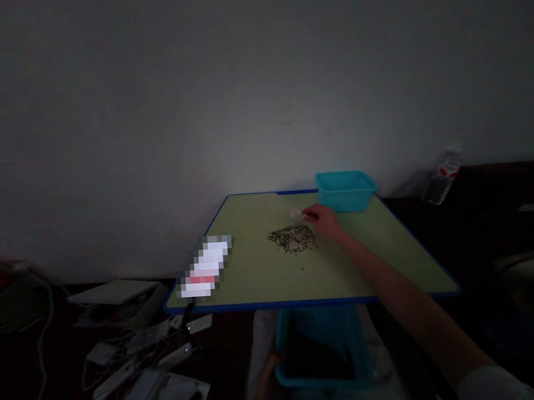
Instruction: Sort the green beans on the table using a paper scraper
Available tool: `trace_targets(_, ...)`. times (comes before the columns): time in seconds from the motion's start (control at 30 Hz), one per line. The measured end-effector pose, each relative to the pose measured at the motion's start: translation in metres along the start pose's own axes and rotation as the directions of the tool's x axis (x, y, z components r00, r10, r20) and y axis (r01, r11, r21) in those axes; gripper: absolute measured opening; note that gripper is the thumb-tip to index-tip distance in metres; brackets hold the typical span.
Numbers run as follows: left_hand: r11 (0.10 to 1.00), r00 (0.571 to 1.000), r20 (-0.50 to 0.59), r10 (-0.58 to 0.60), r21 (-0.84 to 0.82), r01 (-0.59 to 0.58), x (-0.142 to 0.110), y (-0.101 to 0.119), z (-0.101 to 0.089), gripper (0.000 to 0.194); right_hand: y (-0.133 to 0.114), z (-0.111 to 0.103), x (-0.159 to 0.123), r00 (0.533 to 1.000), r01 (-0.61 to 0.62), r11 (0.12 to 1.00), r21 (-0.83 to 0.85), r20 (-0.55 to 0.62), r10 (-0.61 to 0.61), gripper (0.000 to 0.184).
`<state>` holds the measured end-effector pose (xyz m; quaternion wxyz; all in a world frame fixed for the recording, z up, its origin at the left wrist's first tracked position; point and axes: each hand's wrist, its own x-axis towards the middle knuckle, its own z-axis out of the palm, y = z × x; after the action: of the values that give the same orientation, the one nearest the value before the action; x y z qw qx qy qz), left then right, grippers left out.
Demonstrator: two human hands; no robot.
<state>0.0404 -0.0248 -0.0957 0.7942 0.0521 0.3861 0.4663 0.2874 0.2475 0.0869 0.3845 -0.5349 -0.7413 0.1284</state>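
Note:
My right hand (326, 222) reaches out over a green table (370, 260) with a blue rim. Its fingers pinch a small pale object (295, 213) just beyond a heap of small dark grains (293, 239). My left hand (267, 375) sits low under the table's front edge, gripping the left side of a blue tub (321, 349) with dark contents on my lap. The room is dim and details are hard to read.
A second blue tub (345, 190) stands at the table's far edge by the wall. A blurred white item (205, 266) lies on the table's left corner. Cables and white devices (136, 353) clutter the floor at left. A bottle (442, 177) leans at right.

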Motion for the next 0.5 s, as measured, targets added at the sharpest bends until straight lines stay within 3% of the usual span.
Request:
trace_targets(0.07,0.999,0.999,-0.031,-0.015,0.046,0.016,0.001,0.005,-0.009,0.014,0.0,0.001,-0.008,0.998,0.053,0.999,0.002,0.017,-0.053,0.023)
trace_targets(0.2,0.998,0.998,-0.056,0.038,0.056,-0.035,0.002,0.009,-0.018,0.014,-0.002,-0.001,-0.02,0.996,0.09,0.996,0.006,0.006,-0.09,0.026)
trace_targets(0.4,0.995,0.986,-0.141,0.086,0.056,-0.078,-0.01,0.013,-0.003,0.049,-0.007,-0.004,-0.02,0.994,0.101,0.994,-0.043,0.047,-0.099,0.026)
trace_targets(0.5,0.998,0.991,-0.123,0.053,-0.01,-0.055,-0.019,0.022,0.004,0.062,-0.009,-0.004,-0.022,0.99,0.134,0.988,-0.08,0.064,-0.129,0.025)
